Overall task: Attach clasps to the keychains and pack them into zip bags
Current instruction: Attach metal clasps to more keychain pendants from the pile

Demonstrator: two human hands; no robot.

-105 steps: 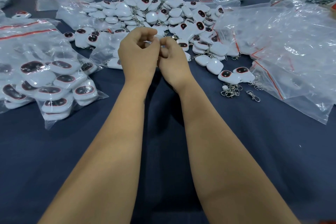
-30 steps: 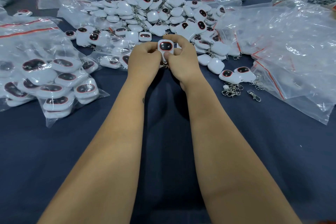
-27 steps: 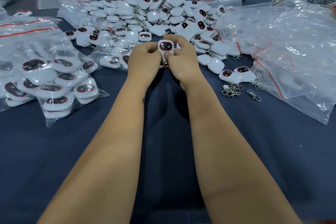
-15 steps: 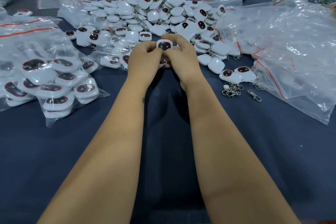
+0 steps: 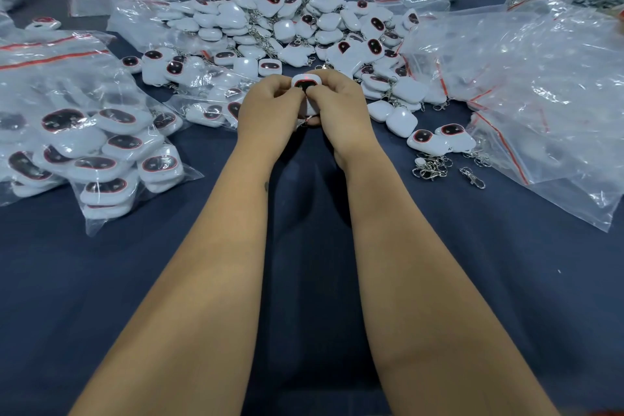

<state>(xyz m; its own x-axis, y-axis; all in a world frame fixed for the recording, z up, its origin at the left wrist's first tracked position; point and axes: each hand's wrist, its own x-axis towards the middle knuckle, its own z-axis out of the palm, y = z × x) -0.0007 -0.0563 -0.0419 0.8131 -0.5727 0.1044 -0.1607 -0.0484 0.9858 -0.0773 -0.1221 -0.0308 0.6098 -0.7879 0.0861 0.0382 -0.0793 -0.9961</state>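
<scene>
On the dark blue bench (image 5: 472, 280): all items below, listed from largest to smallest.
Empty zip bags (image 5: 540, 84): a crumpled clear heap with red seal strips, at the right side of the bench.
Loose keychain pile (image 5: 304, 20): many white rounded-square keychains, some showing a dark oval face ringed in red, heaped at the far centre with short metal chains among them.
Packed zip bags (image 5: 101, 152): clear bags filled with keychains, at the left; one more filled bag lies just beyond the left hand.
Left hand (image 5: 266, 111): fingers curled, pinching the left edge of the held keychain.
Right hand (image 5: 341, 108): fingers curled, gripping the right edge of the same keychain, thumb near its face.
Held keychain (image 5: 305, 86): white, dark oval face toward the camera, raised between both hands above the bench, in front of the loose pile.
Clasps (image 5: 432, 167): a small cluster of metal clasps on the bench, right of the right forearm.
Single clasp (image 5: 472, 177): lies apart, just right of the cluster.
</scene>
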